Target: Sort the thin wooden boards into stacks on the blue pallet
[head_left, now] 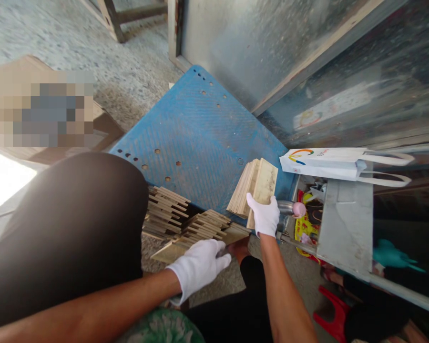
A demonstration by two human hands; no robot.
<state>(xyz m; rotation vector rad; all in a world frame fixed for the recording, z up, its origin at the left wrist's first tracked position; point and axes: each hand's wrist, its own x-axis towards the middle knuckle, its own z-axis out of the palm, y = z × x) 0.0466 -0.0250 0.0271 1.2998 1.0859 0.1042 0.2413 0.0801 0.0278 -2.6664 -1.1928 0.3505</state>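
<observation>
My right hand (266, 216), in a white glove, grips the lower end of a thin wooden board (265, 181), with fingers on one side and the thumb on the other. This board lies against a leaning stack of similar boards (243, 188) on a blue plastic pallet (196, 128). My left hand (202, 267), also gloved in white, is lower and to the left, its thumb apart from its fingers and nothing visible between them. Just beyond it are a flat board (168, 248) and staggered piles of wooden slats (203, 226) beside the pallet's near edge.
A white paper bag (321, 162) and a metal bottle with a pink cap (299, 209) stand right of the boards. Further right is a grey metal surface (346, 224), with a red stool (332, 312) below. A framed panel (257, 43) borders the pallet; a cardboard box (25, 71) lies left.
</observation>
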